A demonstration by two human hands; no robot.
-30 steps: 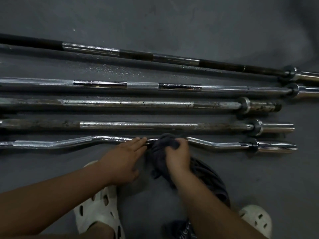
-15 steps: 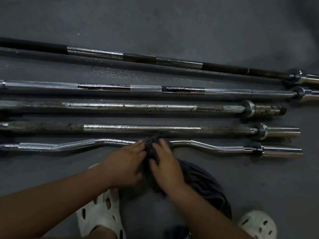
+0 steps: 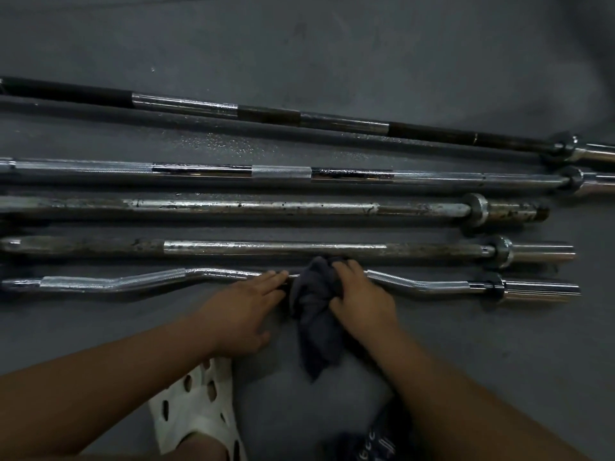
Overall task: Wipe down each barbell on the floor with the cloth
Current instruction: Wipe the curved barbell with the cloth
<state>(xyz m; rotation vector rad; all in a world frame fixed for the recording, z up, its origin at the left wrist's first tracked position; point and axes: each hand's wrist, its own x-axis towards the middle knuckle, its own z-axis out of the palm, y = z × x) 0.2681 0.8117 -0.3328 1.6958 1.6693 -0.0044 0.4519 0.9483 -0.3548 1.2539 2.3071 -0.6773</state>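
Several barbells lie side by side on the grey floor. Nearest me is a bent chrome curl bar. Behind it lie a rusty straight bar, a pitted bar, a chrome knurled bar and a black-and-silver bar. A dark cloth is bunched over the middle of the curl bar. My right hand grips the cloth on the bar. My left hand rests with straight fingers on the curl bar, just left of the cloth.
A white perforated clog on my foot stands below my left hand. Dark printed fabric shows at the bottom edge. Wet spots glisten on the floor between the far bars.
My right hand and the cloth slid left along the curl bar toward my left hand, then back to the right. My left hand stayed on the bar.
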